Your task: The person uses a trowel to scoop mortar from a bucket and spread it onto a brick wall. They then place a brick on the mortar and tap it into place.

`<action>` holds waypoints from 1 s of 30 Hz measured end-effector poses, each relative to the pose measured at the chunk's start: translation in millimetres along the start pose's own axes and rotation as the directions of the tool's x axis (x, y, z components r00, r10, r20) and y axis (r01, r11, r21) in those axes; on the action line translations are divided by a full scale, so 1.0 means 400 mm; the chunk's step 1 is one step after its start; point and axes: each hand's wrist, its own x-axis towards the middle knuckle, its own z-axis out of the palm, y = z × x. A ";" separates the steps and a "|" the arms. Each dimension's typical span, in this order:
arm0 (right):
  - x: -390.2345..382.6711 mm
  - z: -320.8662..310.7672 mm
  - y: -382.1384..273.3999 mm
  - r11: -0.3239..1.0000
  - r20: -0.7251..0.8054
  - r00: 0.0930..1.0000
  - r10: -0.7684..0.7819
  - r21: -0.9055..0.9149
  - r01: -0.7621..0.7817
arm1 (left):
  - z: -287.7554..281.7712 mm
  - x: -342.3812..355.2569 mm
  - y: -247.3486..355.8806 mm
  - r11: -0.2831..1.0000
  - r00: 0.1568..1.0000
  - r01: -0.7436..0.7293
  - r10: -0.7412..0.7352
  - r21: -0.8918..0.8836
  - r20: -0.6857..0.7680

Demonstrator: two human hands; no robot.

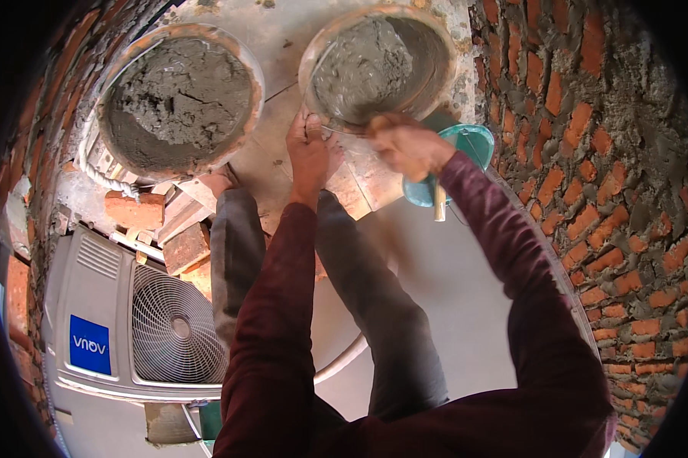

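Observation:
Two round buckets stand side by side at the far side. The right bucket (309, 72) holds wet grey mortar (367, 65), smooth and heaped on its left side. My left hand (310, 149) grips this bucket's near rim, thumb up against the edge. By the same rim, to the right, my right hand (411, 145) is a closed fist, smeared by motion; whatever it holds is hidden. The left bucket (258, 84) is filled with rougher, cracked mortar (180, 99), and neither hand touches it.
A teal bucket (478, 141) with a pale tool handle (439, 202) sits beside my right wrist. Brick walls (604, 191) rise on both sides. Loose bricks (187, 248) and an air-conditioner unit (180, 328) lie to the left. A rope (100, 177) hangs off the left bucket.

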 end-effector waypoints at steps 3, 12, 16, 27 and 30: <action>0.042 0.046 -0.010 0.786 0.191 0.968 -0.165 0.619 0.012 | 0.033 -0.019 0.028 0.996 0.996 0.081 -0.082 -0.035 -0.042; -0.118 0.037 0.072 0.234 0.164 0.730 -0.663 0.972 -0.006 | 0.044 -0.019 0.064 0.987 0.996 -0.062 0.052 0.147 0.066; -0.286 0.065 0.038 0.943 -0.158 0.964 -0.216 0.222 0.247 | -0.009 0.001 0.028 0.988 0.997 -0.027 0.015 0.155 0.073; -0.110 -0.021 -0.108 -0.566 0.040 0.970 -0.241 -0.818 -0.107 | -0.004 0.003 0.020 0.979 0.984 -0.118 0.093 0.165 0.155; -0.164 -0.013 -0.147 -0.154 -0.239 0.968 -0.083 -0.956 -0.249 | -0.016 0.008 0.000 0.977 0.987 -0.090 0.062 0.191 0.150</action>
